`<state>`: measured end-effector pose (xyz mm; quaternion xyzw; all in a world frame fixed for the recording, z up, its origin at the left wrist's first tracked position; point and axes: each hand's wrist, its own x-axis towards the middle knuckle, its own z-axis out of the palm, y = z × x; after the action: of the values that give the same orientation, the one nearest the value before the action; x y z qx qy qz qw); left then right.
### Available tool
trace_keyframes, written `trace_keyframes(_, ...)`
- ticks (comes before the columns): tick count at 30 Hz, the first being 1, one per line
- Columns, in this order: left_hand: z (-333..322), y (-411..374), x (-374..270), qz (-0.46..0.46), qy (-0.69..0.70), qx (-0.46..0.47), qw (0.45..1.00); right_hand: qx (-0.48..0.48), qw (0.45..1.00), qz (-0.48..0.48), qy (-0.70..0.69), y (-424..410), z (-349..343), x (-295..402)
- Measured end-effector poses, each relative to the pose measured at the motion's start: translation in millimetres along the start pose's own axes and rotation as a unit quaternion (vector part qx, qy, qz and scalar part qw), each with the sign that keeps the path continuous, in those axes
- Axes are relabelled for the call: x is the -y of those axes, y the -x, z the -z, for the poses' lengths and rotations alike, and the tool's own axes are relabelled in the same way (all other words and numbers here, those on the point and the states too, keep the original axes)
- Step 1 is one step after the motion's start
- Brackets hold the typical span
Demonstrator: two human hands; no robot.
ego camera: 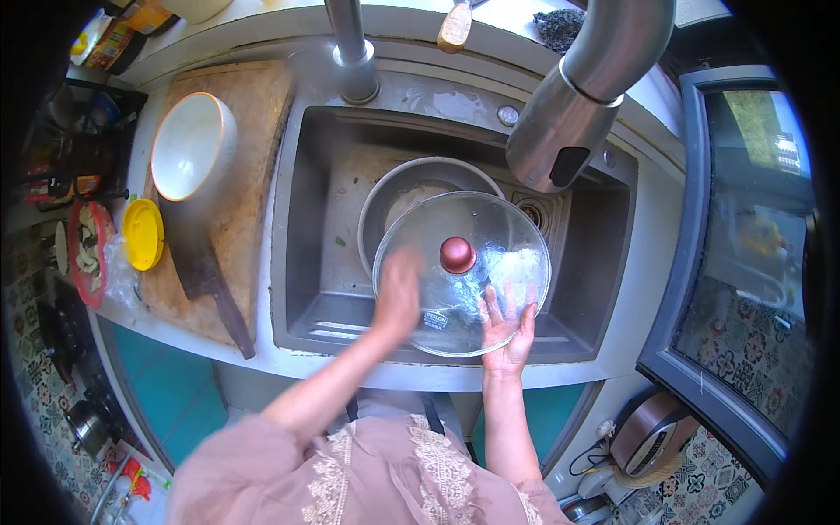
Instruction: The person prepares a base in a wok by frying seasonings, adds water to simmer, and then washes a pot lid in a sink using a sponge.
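A round glass pot lid (420, 230) with a reddish metallic knob (457, 255) is held over the sink (308, 282), knob facing up. My right hand (506, 328) grips its near right edge, with fingers spread beneath the glass and the thumb by the rim. Motion blurs my left hand (399, 289), which is over the lid's left side; whether it touches the glass I cannot tell. Wet, bright reflections show on the lid. Partly hidden behind it, a round grey basin (387, 187) rests on the sink floor.
The faucet spout (558, 131) overhangs the sink at right. On the left, a wooden cutting board (262, 131) bears a white bowl (190, 146) and a cleaver (197, 262). Nearby are a yellow lid (143, 234) and a red-rimmed dish (102, 252). A window sash (666, 262) juts in at right.
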<state>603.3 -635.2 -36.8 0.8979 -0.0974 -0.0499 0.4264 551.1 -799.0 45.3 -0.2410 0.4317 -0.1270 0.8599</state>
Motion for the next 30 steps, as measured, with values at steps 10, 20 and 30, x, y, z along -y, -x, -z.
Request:
trace_keyframes(10,45,58,-42,-0.113,0.087,0.160,0.977,-0.019,0.999,-0.037,-0.006,3,0,0)
trace_keyframes(20,-37,-137,103,0.134,0.094,0.114,0.980,-0.007,0.999,-0.031,0.011,-2,-8,-4)
trace_keyframes(30,30,32,-103,-0.149,0.106,0.129,0.975,0.028,0.997,0.036,0.067,5,-23,0)
